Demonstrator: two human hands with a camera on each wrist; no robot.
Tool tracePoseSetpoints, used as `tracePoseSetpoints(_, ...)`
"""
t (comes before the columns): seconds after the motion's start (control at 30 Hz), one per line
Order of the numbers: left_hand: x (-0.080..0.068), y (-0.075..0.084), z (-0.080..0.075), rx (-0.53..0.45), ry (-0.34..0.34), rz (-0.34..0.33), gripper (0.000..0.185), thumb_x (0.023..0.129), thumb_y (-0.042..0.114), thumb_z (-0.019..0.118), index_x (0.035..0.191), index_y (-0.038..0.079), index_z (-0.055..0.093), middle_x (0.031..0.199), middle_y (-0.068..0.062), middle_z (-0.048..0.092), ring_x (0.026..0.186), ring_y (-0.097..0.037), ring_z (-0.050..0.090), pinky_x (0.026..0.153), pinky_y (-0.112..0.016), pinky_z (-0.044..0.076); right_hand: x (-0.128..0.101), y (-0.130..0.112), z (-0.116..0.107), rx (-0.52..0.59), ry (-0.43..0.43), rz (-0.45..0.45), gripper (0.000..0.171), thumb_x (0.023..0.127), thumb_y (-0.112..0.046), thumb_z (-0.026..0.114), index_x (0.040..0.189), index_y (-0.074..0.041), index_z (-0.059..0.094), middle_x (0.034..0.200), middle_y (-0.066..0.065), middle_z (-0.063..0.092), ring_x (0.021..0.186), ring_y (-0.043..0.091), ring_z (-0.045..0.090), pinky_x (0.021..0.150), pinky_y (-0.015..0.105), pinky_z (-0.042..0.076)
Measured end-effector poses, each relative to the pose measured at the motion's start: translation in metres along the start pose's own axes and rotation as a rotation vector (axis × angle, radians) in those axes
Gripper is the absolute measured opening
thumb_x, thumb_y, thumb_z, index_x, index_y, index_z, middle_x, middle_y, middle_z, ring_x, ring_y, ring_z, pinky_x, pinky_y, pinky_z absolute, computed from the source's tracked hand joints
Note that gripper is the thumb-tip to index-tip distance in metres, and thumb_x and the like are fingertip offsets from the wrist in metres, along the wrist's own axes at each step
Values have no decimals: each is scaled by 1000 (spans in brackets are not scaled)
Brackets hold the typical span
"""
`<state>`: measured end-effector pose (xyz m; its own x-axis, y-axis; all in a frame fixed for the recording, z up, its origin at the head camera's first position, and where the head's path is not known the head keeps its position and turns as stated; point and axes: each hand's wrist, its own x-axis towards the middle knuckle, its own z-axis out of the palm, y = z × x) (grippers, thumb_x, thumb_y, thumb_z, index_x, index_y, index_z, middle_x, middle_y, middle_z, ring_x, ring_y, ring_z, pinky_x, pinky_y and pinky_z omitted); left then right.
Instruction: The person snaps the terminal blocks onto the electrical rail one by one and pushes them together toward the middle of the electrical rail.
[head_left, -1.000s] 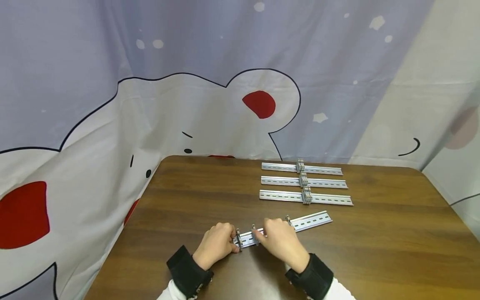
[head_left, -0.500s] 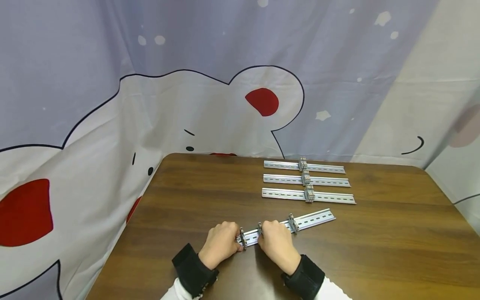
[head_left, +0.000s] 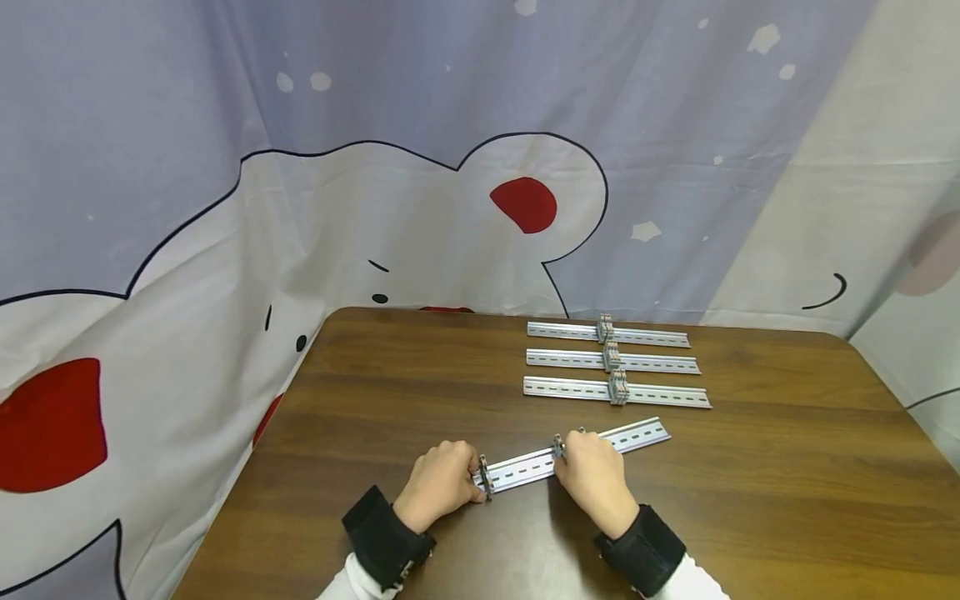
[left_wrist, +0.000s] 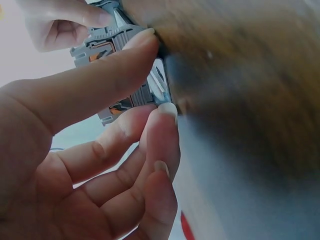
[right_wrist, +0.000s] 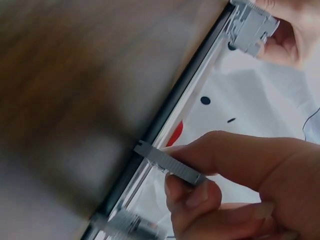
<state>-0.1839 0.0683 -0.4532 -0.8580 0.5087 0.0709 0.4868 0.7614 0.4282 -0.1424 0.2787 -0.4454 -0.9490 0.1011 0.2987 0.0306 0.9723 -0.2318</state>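
Note:
A slotted metal DIN rail (head_left: 525,470) slants across the front of the table. My left hand (head_left: 438,483) pinches its left end, the thumb lying against a thin grey terminal block (left_wrist: 117,42) there. Between thumb and fingers, my right hand (head_left: 597,483) grips a second terminal block (right_wrist: 172,165) that stands across the rail right of the middle. Close beyond it is a third terminal block (right_wrist: 131,225), mostly hidden behind my right hand in the head view. The rail's right end reaches out past that hand.
Three more DIN rails lie roughly parallel at the back right: a far rail (head_left: 648,338), a middle rail (head_left: 660,364) and a near rail (head_left: 671,397). Each carries a cluster of terminal blocks near its middle. A patterned curtain (head_left: 375,225) hangs behind the wooden table (head_left: 787,467).
My right hand has shifted right along the rail with the second terminal block, bringing it close to the third. Earlier it stood nearer the left one. My left hand keeps its hold.

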Motion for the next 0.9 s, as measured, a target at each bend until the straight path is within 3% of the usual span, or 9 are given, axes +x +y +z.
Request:
tracePoseSetpoints(0.27, 0, -2, -1, -22, -14, -10, 38, 60, 25, 90, 61, 16, 54, 60, 6, 49, 54, -9, 42, 47, -27, 32, 1, 14, -5, -6, 23, 72, 28, 70, -10, 72, 52, -12, 50, 55, 12, 59, 46, 31, 54, 39, 43, 37)
tracePoseSetpoints(0.53, 1, -4, -1, -51, -20, -22, 35, 60, 25, 91, 65, 13, 59, 62, 6, 49, 53, -10, 42, 48, -27, 32, 3, 17, -5, -35, 30, 102, 37, 72, -15, 73, 49, -16, 45, 51, 6, 52, 44, 26, 49, 38, 41, 34)
tracePoseSetpoints(0.77, 0, -5, -1, -46, -16, -24, 37, 60, 24, 91, 62, 16, 55, 60, 7, 47, 54, -9, 41, 48, -27, 31, 3, 17, -7, -38, 11, 110, 34, 69, -13, 73, 50, -16, 45, 52, 5, 51, 45, 25, 49, 38, 40, 34)
tracePoseSetpoints(0.9, 1, -4, 0, -46, -12, -7, 41, 61, 24, 91, 58, 18, 50, 56, 10, 43, 52, -7, 39, 46, -26, 29, 1, 15, -11, -62, 47, 100, 35, 71, -21, 79, 52, -11, 51, 53, 11, 57, 46, 28, 53, 38, 41, 36)
